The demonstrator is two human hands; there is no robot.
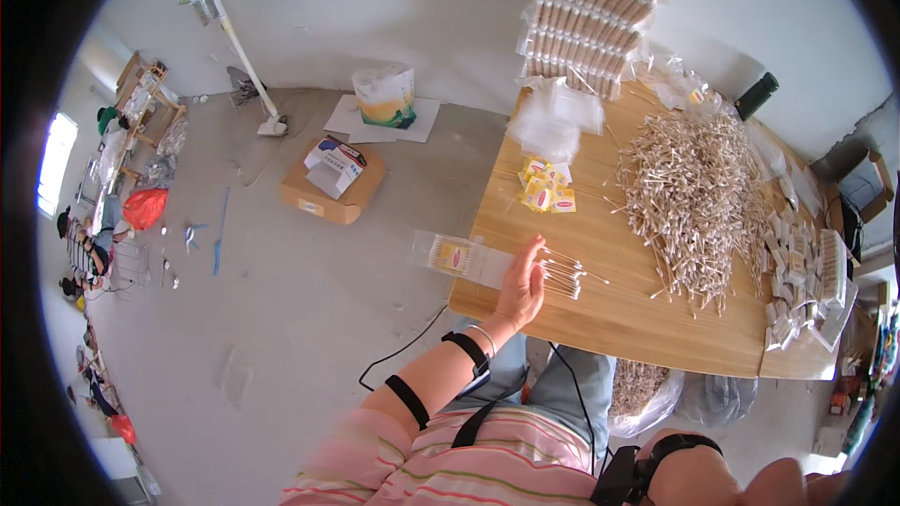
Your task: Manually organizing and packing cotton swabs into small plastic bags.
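My left hand rests at the near left part of the wooden table, its fingers extended and slightly curved. A small loose row of cotton swabs lies against its palm side. On its other side is a clear plastic bag that sticks out past the table's left edge. Inside that bag sits a bundle of swabs with a yellow label card. My right hand is at the lower right rim, cut off by the picture, so its fingers do not show clearly.
A big heap of loose swabs covers the table's right half. Yellow cards and empty clear bags lie farther back, before stacked swab packs. Filled packs pile up at right. A cardboard box stands on the floor.
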